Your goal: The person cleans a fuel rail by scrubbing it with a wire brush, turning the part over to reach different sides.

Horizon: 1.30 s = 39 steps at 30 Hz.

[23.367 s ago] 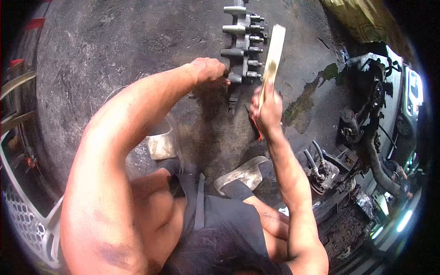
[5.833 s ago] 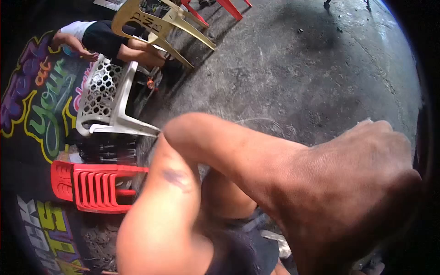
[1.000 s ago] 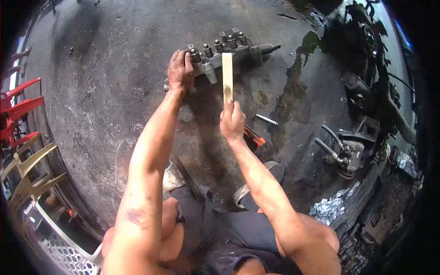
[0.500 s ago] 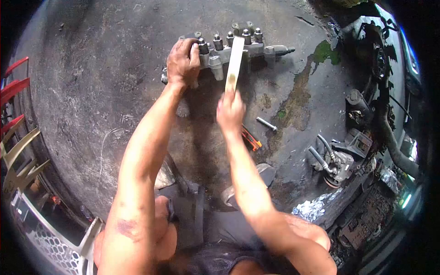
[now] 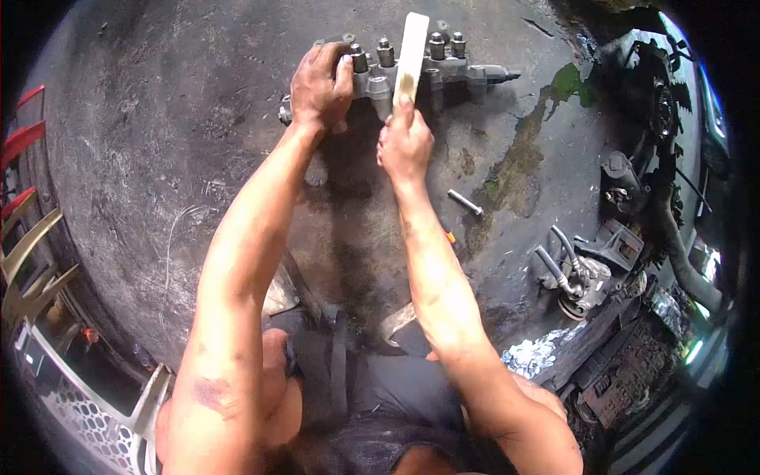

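Note:
A grey metal rail with several upright threaded fittings lies on the dark floor at the top centre, its tapered end pointing right. My left hand is wrapped over the rail's left part, thumb against a fitting. In my right hand is a pale flat strip, gripped at its near end with the fingers closed. The strip crosses over the middle of the rail in this view and hides part of it. A brownish smudge marks the strip near my fingers.
A long bolt lies right of my right wrist. An orange tip peeks out beside my forearm. Farther right sit a metal pump-like part, crumpled foil and a black cylindrical part. Red and cream panels line the left edge.
My right hand has moved the pale strip forward, farther across the rail. The orange item is now mostly behind my right forearm. My left hand stays on the rail.

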{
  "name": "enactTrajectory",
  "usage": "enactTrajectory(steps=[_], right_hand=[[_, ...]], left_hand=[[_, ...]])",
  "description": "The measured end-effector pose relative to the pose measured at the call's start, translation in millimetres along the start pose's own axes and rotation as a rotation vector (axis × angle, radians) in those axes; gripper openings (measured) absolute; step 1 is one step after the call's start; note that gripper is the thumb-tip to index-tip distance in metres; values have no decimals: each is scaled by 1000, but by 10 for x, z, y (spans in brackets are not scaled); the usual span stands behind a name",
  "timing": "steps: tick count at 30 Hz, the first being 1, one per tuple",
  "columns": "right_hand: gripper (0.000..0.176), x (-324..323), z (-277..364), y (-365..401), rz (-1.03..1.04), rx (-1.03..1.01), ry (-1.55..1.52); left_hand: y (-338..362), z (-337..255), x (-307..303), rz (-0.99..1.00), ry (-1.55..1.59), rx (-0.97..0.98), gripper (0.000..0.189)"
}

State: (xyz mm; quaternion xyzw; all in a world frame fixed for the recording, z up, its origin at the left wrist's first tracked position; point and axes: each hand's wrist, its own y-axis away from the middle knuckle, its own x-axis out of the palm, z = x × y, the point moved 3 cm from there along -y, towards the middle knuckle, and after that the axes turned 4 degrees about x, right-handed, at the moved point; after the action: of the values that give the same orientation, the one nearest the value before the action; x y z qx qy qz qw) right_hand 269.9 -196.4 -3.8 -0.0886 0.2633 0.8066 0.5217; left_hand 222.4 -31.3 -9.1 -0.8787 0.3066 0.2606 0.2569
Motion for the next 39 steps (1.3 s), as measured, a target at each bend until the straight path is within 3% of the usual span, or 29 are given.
enactTrajectory(steps=[2, 3, 5, 8, 10, 12, 13, 14, 17, 20, 21, 22, 24, 28, 30, 33, 34, 36, 39], right_hand=[[49, -211, 23, 320, 123, 356, -379], [47, -252, -185, 473, 36, 274, -533], [46, -347, -306, 633, 26, 176, -276], [49, -136, -373, 103, -73, -233, 228], [53, -87, 91, -262, 16, -133, 61], [54, -206, 306, -183, 152, 194, -206], [54, -313, 255, -81, 147, 144, -254], [53, -375, 102, 79, 104, 226, -260], [53, -430, -203, 385, 102, -18, 59], [54, -206, -237, -129, 105, -202, 263], [56, -217, -65, -339, 155, -243, 175], [59, -291, 142, -450, 212, -109, 159], [61, -487, 339, -460, 244, -58, 19], [58, -949, -77, 110, 230, -38, 317], [55, -656, -282, 153, 230, -84, 347], [50, -224, 148, -226, 229, -181, 266], [49, -182, 242, -316, 220, -251, 255], [49, -350, 453, -274, 213, -198, 181], [48, -848, 301, 60, -4, -86, 238]], left_hand=[[15, 3, -4, 8, 8, -5, 25], [0, 0, -5, 5, 12, -7, 25], [0, -43, -19, -29, 38, -74, 26], [46, -46, -13, -31, 45, -113, 28], [5, 5, 8, -11, 39, -105, 29], [9, 37, 4, 33, 38, -105, 30], [3, 25, 5, 53, 33, -121, 31], [5, 5, 3, 66, 27, -138, 31], [-20, 24, 7, 47, 18, -143, 32], [-11, 13, 2, 37, 11, -129, 32], [-19, 23, 0, 44, 15, -127, 32], [-2, 35, 4, 52, 20, -129, 32], [2, 60, 18, 53, 35, -126, 30], [14, 42, -11, -21, 85, -215, 30], [32, 23, 0, -63, 137, -232, 30], [3, 15, -20, -62, 112, -222, 32], [17, 10, -19, -57, 108, -224, 32], [0, 16, -19, -21, 95, -246, 34], [-68, 48, 13, 62, 111, -306, 35]])
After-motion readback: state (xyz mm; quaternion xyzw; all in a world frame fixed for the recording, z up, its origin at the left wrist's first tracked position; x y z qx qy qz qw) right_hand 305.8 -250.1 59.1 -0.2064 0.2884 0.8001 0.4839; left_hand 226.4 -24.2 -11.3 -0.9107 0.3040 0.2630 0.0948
